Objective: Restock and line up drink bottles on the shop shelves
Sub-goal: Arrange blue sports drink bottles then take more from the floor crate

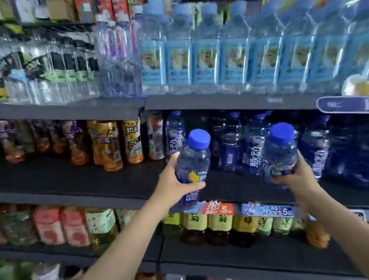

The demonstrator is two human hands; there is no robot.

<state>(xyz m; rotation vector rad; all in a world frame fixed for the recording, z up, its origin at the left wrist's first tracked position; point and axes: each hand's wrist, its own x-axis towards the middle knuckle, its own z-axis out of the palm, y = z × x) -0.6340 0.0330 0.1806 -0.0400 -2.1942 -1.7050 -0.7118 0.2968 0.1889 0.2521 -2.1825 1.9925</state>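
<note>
Two blue-capped bottles [193, 162] are gripped, one in each of the hands [177, 183], mid-frame, not shelved yet, dark shelf [66, 179] gap left unfilled.

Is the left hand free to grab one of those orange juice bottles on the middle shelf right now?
Probably not yet. The left hand already grips a blue-capped bottle, so it has no free fingers. The orange juice bottles stand uncovered to its left, with bare shelf in front.

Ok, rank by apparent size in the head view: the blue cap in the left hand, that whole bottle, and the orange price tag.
1. Bottle in the left hand
2. Orange price tag
3. Blue cap
Tag and cap look close; the tilt and nearness make that unsure.
</note>
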